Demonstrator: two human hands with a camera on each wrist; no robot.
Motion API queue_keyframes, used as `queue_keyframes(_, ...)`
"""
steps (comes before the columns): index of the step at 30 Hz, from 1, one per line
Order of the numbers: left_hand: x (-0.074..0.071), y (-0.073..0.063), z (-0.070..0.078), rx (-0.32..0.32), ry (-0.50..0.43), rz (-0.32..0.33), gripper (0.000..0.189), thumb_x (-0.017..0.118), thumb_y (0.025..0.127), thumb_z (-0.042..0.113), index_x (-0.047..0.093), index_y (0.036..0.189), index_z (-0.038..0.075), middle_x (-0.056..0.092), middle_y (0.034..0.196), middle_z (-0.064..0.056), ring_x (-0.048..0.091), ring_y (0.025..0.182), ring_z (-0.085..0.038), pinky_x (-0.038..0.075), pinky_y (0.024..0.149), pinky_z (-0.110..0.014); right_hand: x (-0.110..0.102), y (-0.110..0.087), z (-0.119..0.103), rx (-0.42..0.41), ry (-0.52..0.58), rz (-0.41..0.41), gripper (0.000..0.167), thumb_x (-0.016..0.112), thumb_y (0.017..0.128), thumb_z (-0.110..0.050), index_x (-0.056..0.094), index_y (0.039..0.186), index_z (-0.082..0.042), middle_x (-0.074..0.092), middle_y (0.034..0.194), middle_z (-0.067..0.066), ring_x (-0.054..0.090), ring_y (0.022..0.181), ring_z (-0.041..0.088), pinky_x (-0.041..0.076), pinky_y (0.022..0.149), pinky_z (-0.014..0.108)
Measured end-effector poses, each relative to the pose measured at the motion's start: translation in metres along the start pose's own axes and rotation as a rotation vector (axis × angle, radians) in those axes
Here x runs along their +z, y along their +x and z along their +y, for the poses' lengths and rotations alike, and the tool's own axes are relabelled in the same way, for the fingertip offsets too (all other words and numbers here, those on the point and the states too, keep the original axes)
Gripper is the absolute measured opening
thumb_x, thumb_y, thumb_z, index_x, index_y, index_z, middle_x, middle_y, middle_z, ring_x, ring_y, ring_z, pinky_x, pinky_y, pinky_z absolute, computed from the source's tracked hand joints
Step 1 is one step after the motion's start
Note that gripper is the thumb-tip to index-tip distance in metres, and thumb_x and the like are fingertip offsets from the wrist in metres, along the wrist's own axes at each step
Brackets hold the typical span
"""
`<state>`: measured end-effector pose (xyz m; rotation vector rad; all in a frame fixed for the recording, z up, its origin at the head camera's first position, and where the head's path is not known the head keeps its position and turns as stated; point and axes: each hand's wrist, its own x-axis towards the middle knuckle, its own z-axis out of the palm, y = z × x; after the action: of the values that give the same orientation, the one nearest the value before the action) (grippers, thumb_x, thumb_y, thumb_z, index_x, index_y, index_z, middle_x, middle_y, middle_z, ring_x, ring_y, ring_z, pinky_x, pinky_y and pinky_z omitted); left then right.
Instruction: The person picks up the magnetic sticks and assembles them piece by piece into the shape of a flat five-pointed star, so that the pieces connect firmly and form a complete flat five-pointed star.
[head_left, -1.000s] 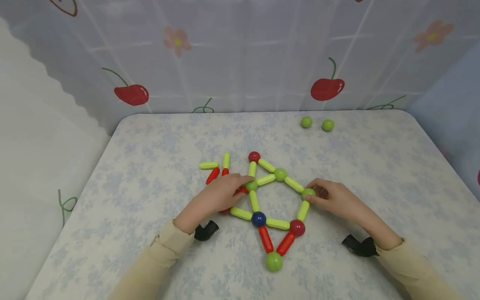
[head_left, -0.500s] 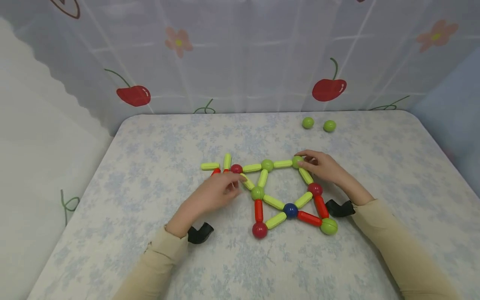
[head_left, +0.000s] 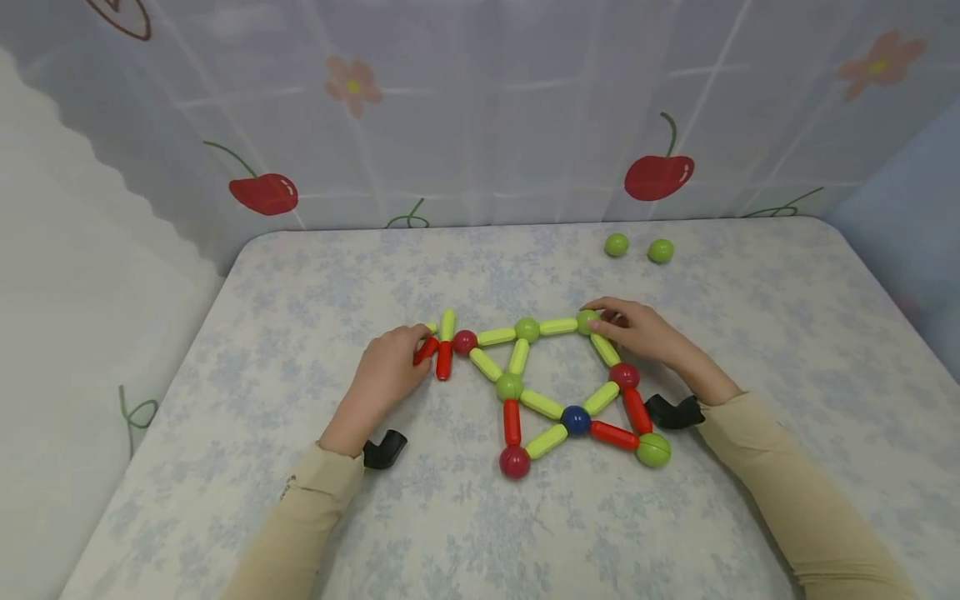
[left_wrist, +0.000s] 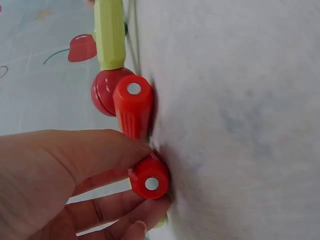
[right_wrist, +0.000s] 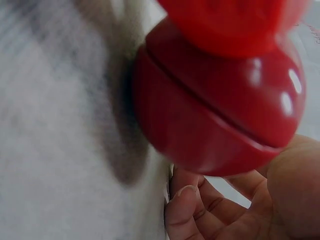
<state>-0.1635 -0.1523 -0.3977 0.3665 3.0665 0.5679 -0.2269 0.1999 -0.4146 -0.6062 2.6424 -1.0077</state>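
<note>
A flat frame of magnetic rods and balls lies on the table in the head view, with a blue ball, red balls such as the left one, and green balls. My right hand pinches the frame's far right green ball between thumb and fingers. To the left of the frame, my left hand pinches a loose red rod, whose pale round end shows in the left wrist view. Beside it lie another red rod and a yellow-green rod, end to end.
Two loose green balls lie near the table's back edge. A pale flowered cover spreads over the table. Behind it hangs a curtain with cherry prints. The right wrist view shows a red ball up close.
The frame has turned counterclockwise with my right hand, which has moved away from me. My left hand has let go of a green ball and moved left to the loose red rod.
</note>
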Motion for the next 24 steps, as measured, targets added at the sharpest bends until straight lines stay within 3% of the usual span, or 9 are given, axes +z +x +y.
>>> queue_keyframes(3,-0.002,0.001,0.001,-0.010,0.032,-0.024,0.033,0.068,0.082,0.005,0.063,0.114,0.001,0.062,0.092,-0.012,0.047,0.061,-0.020,0.038,0.050,-0.028,0.001,0.000,-0.002,-0.005,0.005,0.002,0.036,0.055,0.097,-0.022,0.055,0.126,-0.002,0.057,0.106,0.018,0.054,0.090,0.031,0.044,0.076,0.043)
queue_keyframes(8,-0.014,0.000,0.001,-0.065,-0.017,-0.093,0.028,0.066,0.084,0.008,0.061,0.111,0.003,0.054,0.070,-0.008,0.043,0.052,-0.018,0.034,0.048,-0.027,0.004,0.001,-0.005,-0.032,0.013,0.000,0.033,0.058,0.095,-0.020,0.057,0.123,-0.002,0.058,0.102,0.014,0.053,0.086,0.028,0.045,0.075,0.040)
queue_keyframes(12,-0.026,0.012,0.008,-0.079,-0.249,-0.077,0.030,0.065,0.086,0.012,0.055,0.114,0.008,0.057,0.080,-0.007,0.053,0.063,-0.019,0.043,0.054,-0.030,0.005,0.000,-0.008,-0.039,0.011,-0.009,0.033,0.058,0.095,-0.021,0.058,0.122,-0.003,0.058,0.100,0.013,0.053,0.085,0.027,0.045,0.074,0.039)
queue_keyframes(16,-0.029,0.045,0.030,-0.008,-0.572,-0.104,0.036,0.065,0.089,0.014,0.051,0.122,0.010,0.057,0.100,-0.010,0.061,0.085,-0.023,0.050,0.069,-0.037,0.004,-0.002,-0.010,-0.048,0.010,-0.001,0.033,0.057,0.095,-0.021,0.058,0.122,-0.002,0.058,0.099,0.013,0.053,0.084,0.026,0.045,0.072,0.038)
queue_keyframes(18,-0.023,0.064,0.043,0.021,-0.717,-0.156,0.036,0.064,0.090,0.013,0.051,0.124,0.009,0.057,0.102,-0.012,0.061,0.089,-0.027,0.050,0.076,-0.041,0.004,-0.004,-0.011,-0.057,0.022,0.001,0.033,0.057,0.095,-0.020,0.057,0.122,-0.001,0.058,0.098,0.012,0.053,0.083,0.025,0.044,0.071,0.038)
queue_keyframes(20,-0.014,0.080,0.053,0.010,-0.817,-0.209,0.036,0.064,0.090,0.012,0.052,0.123,0.009,0.056,0.103,-0.013,0.060,0.093,-0.031,0.049,0.081,-0.041,0.005,-0.004,-0.012,-0.056,0.031,-0.001,0.034,0.057,0.095,-0.021,0.057,0.122,-0.001,0.058,0.097,0.012,0.053,0.082,0.025,0.044,0.070,0.037)
queue_keyframes(24,0.006,0.099,0.063,-0.048,-0.893,-0.293,0.034,0.063,0.090,0.009,0.052,0.122,0.007,0.056,0.101,-0.015,0.060,0.091,-0.034,0.050,0.081,-0.039,0.008,-0.003,-0.012,-0.058,0.044,-0.006,0.034,0.057,0.095,-0.022,0.057,0.123,-0.001,0.058,0.097,0.011,0.052,0.081,0.024,0.044,0.069,0.036)
